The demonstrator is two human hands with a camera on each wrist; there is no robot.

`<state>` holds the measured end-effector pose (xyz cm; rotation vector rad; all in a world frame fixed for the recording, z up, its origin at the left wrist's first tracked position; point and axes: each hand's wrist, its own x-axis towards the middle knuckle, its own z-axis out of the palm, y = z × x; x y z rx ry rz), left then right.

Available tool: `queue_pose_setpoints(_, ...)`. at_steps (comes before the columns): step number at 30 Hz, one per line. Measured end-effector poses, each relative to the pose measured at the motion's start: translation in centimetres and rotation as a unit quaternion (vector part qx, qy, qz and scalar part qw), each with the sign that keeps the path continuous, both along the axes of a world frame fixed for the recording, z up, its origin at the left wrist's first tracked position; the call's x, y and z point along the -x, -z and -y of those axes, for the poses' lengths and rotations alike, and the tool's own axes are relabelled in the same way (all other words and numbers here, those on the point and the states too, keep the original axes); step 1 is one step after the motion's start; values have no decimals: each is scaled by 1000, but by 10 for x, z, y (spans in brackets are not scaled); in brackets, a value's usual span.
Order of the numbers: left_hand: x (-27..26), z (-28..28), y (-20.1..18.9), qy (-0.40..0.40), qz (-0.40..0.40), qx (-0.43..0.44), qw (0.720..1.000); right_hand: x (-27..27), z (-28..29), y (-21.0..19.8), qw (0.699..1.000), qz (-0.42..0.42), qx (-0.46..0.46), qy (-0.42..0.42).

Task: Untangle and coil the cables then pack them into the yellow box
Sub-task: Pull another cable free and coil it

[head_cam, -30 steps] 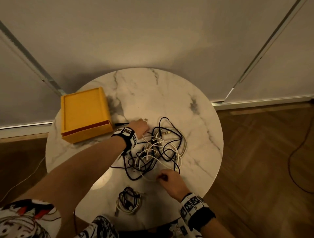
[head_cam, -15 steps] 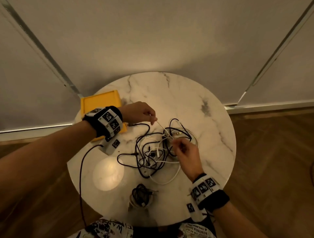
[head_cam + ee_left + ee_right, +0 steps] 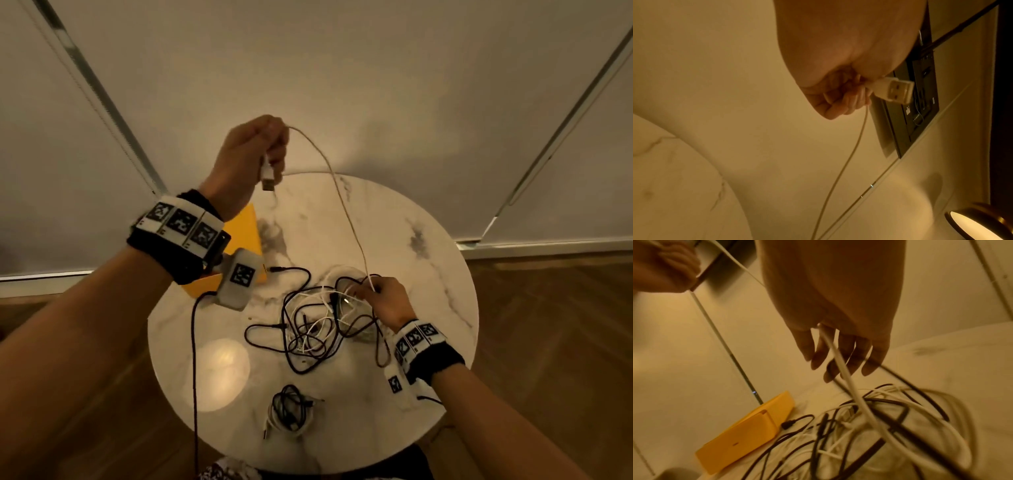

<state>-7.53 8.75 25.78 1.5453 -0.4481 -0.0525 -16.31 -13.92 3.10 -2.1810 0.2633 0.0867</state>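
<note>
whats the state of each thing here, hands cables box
left hand: raised, grips the white usb cable near its plug
right hand: low, cable runs through its fingers
cable tangle: still knotted on the table
coiled bundle: on table, unpacked
yellow box: closed

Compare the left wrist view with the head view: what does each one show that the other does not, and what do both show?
Only the left wrist view shows the open metal face of the USB plug, a dark wall panel behind it and a lit lamp.

Only the head view shows the right hand on the tangled cables, the coiled bundle and the yellow box.

Both show the left hand gripping the white cable above the marble table.
</note>
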Motion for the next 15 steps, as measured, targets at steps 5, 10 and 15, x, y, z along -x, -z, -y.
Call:
queue_pose_setpoints(5,2,-30,19,-66,-75,9,995,-1,23,1,999,-49,-12,15)
queue_pose_setpoints(10,39,-25,103,-59,-199,-200,957,-10,31,-17,997,-3,-22,73)
queue_pose_setpoints(15,69,5,157,11,-304,-164,938,-3,2,-52,993,2,-20,-118)
